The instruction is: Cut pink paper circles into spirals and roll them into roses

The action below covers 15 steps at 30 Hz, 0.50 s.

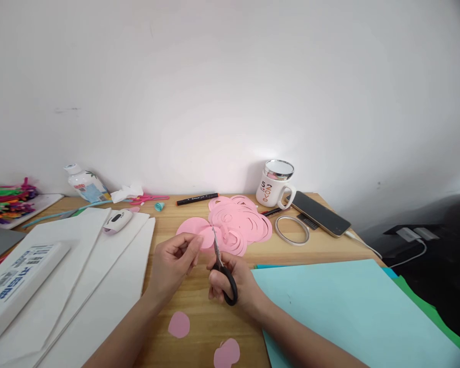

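Note:
My left hand [173, 265] pinches the edge of a pink paper circle [193, 228] held just above the wooden table [184, 214]. My right hand [235, 282] grips black-handled scissors [223, 273], fingers through the loops, and the blades point up into the pink paper near its right side. Behind the hands lies a pile of pink paper spirals [239, 221]. Two small pink cut-out pieces [179, 324] [227, 352] lie on the table close to my forearms.
White sheets [99, 276] and a white box [19, 276] lie left; light blue paper [352, 312] over green lies right. At the back: a mug [275, 185], a phone [320, 213] on a cable, a tape ring [292, 230], a black marker [197, 199], a bottle [85, 184], colourful pipe cleaners [7, 199].

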Tool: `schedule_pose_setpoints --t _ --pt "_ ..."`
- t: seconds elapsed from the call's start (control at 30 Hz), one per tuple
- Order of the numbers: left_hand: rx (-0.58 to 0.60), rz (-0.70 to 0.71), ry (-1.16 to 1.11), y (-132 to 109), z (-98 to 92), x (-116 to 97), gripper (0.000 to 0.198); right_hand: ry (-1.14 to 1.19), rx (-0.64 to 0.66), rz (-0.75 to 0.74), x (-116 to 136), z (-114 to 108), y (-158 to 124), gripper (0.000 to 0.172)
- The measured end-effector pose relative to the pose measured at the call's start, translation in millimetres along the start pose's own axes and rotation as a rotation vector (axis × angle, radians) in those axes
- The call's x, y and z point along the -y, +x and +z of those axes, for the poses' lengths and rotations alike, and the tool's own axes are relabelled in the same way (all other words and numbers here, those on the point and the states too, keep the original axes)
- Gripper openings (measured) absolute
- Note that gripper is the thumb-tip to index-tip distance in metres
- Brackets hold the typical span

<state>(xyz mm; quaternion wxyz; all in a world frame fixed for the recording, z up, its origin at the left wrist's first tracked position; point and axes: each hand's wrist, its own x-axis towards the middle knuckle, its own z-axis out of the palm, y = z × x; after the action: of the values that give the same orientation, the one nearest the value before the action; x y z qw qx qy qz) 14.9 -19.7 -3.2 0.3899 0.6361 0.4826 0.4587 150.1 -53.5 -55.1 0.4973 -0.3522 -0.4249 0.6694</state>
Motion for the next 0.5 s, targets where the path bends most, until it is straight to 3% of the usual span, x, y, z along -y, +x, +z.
schedule_pose_setpoints --t 0.13,0.27,0.33,0.4,0.5 --pt "0.042 0.004 -0.038 1.6 -2.1 1.4 0.028 -0.013 -0.237 -0.107 7.3 0.1 2.4 0.025" --pt "0.197 -0.045 -0.086 0.2 -1.4 -0.6 0.039 0.011 -0.532 -0.250 18.9 -1.9 3.3 0.024" --pt "0.120 -0.067 -0.033 0.0 0.3 -0.5 0.041 -0.013 -0.610 -0.279 22.5 -3.3 3.3 0.022" --pt "-0.045 -0.063 0.086 1.8 0.8 2.6 0.039 -0.054 -0.663 -0.287 24.0 -4.6 3.4 0.021" --pt "-0.241 -0.027 0.252 8.2 -2.0 13.0 0.016 -0.099 -0.698 -0.286 23.7 -5.3 3.6 0.024"
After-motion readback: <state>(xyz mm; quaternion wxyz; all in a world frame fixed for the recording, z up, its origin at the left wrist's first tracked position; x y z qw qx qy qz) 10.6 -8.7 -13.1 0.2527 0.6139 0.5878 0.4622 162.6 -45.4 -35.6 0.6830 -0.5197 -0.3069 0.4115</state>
